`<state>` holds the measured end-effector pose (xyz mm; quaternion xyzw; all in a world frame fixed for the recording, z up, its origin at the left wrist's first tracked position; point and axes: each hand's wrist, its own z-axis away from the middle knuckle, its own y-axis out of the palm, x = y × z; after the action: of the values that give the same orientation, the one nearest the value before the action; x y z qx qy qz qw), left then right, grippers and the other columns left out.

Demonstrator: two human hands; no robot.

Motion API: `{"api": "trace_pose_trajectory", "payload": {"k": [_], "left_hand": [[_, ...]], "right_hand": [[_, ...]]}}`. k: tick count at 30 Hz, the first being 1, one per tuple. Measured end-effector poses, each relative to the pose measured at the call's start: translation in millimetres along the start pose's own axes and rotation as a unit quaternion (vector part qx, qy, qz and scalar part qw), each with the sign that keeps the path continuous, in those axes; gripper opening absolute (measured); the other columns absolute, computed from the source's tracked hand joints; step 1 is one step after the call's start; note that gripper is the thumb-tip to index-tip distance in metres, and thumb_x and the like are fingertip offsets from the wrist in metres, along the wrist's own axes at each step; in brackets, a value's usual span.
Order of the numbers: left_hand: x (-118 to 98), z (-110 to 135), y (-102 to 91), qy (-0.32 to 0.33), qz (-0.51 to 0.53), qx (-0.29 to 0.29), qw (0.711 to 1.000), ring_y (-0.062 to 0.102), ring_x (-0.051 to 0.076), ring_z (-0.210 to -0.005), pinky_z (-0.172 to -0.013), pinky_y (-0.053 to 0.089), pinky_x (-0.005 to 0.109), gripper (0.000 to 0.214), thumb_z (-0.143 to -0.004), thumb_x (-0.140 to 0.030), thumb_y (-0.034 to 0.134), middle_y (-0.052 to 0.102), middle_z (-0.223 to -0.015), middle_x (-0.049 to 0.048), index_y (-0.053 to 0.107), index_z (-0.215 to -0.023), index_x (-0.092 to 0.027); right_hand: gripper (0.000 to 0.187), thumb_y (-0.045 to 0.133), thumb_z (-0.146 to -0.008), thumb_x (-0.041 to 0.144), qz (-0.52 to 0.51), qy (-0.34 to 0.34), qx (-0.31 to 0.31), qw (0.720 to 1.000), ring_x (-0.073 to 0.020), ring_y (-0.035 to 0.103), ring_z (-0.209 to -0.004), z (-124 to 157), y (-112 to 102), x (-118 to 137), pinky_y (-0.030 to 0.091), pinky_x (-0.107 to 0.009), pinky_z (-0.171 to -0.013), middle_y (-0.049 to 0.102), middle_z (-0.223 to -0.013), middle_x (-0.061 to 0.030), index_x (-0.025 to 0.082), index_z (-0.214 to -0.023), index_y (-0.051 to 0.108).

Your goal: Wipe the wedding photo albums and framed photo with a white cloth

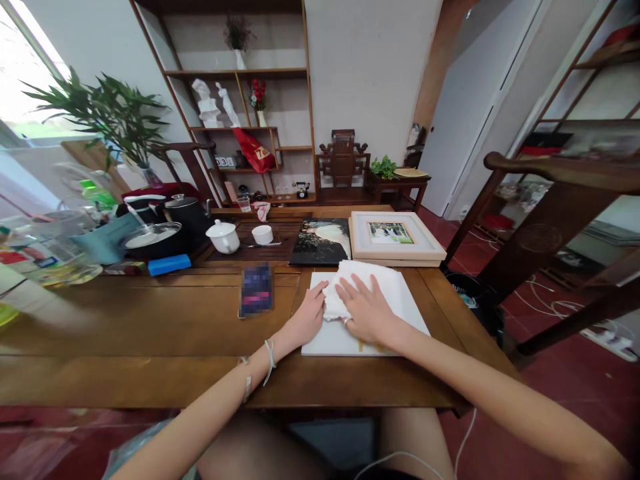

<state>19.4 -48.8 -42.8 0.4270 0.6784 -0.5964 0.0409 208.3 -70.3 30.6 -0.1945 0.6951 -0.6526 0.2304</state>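
Note:
A white flat board (pixel 414 319), like the back of a picture frame, lies on the wooden table (pixel 150 333) in front of me. A white cloth (pixel 370 275) rests on it. My right hand (pixel 367 310) lies flat on the cloth, fingers stretched out and spread. My left hand (pixel 307 317) rests at the board's left edge, its fingers curled against the edge of the cloth.
Behind the board lie a dark photo print (pixel 323 241) and a white framed picture (pixel 395 235). A tea tray with a white teapot (pixel 223 237) and cup (pixel 262 234), a black kettle (pixel 187 213) and a blue sponge (pixel 169 265) sit further left. A wooden chair (pixel 555 227) stands at right.

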Motion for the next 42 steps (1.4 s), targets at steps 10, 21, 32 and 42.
{"api": "trace_pose_trajectory", "payload": {"k": [10, 21, 32, 42], "left_hand": [[5.7, 0.3, 4.4, 0.006, -0.017, -0.013, 1.0, 0.027, 0.027, -0.143, -0.118, 0.02, 0.055, 0.053, -0.09, -0.011, 0.034, 0.035, -0.15, 0.0178, 0.036, -0.142, -0.015], [0.2, -1.1, 3.6, -0.007, -0.031, -0.005, 0.999, 0.027, 0.028, -0.143, -0.118, 0.018, 0.056, 0.05, -0.091, -0.009, 0.03, 0.036, -0.149, 0.0184, 0.039, -0.14, -0.013], [-3.4, -2.6, 4.2, 0.002, -0.002, -0.037, 0.999, 0.028, 0.027, -0.142, -0.118, 0.018, 0.054, 0.05, -0.092, -0.011, 0.03, 0.037, -0.147, 0.016, 0.038, -0.141, -0.015], [-4.7, -1.8, 2.7, 0.013, 0.003, -0.028, 1.0, 0.03, 0.027, -0.141, -0.118, 0.018, 0.054, 0.051, -0.092, -0.011, 0.03, 0.037, -0.148, 0.0161, 0.036, -0.142, -0.016]], "right_hand": [[0.069, 0.049, -0.083, 0.026, -0.038, -0.076, 0.043, 0.995, -0.0384, 0.017, -0.142, 42.2, -16.9, 14.9, 0.011, -0.063, -0.112, 0.029, -0.152, -0.0194, 0.001, -0.145, 0.032], [0.061, 0.046, -0.085, 0.029, -0.114, -0.068, 0.067, 0.989, -0.0298, 0.026, -0.141, 8.9, -20.0, -31.3, 0.013, -0.053, -0.114, 0.036, -0.15, -0.0143, 0.01, -0.143, 0.04], [0.047, 0.034, -0.096, 0.042, -0.158, 0.026, 0.037, 0.986, -0.03, 0.061, -0.105, -71.5, -28.0, -28.3, 0.043, -0.033, -0.083, 0.065, -0.118, -0.0186, 0.01, -0.108, 0.066], [0.044, 0.038, -0.095, 0.041, -0.178, 0.04, 0.028, 0.983, -0.0306, 0.059, -0.11, -59.0, -23.6, -40.1, 0.042, -0.033, -0.088, 0.064, -0.121, -0.0187, 0.01, -0.108, 0.065]]}}
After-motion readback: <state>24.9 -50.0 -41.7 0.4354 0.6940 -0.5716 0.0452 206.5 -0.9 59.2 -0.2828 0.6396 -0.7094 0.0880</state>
